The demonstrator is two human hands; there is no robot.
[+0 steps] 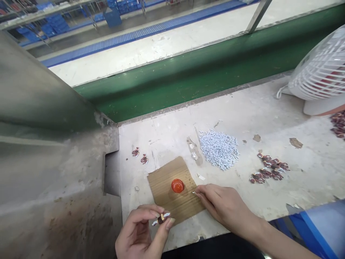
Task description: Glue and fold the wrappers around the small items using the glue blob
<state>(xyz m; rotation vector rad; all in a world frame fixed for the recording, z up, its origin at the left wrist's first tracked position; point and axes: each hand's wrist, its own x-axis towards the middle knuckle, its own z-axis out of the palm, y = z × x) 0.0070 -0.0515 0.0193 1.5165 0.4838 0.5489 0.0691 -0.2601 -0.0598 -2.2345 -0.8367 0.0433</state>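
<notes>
My left hand (140,230) is at the bench's front edge, thumb and fingers pinched on a small dark coil part (161,218) with pale ends. My right hand (221,205) rests on the corner of a brown cardboard piece (164,189), its fingertips pinched together on a tiny pale piece (194,193). A small orange-red cap (177,185) sits on the cardboard just left of those fingertips. A heap of small white parts (219,148) lies beyond the right hand, and dark red coil parts (269,168) lie to its right.
A white fan (320,72) stands at the back right. A green conveyor belt (188,75) runs along the far edge of the bench. A grey metal housing (54,151) stands at the left. Two loose coil parts (140,155) lie near it. Blue bins (315,230) sit at the lower right.
</notes>
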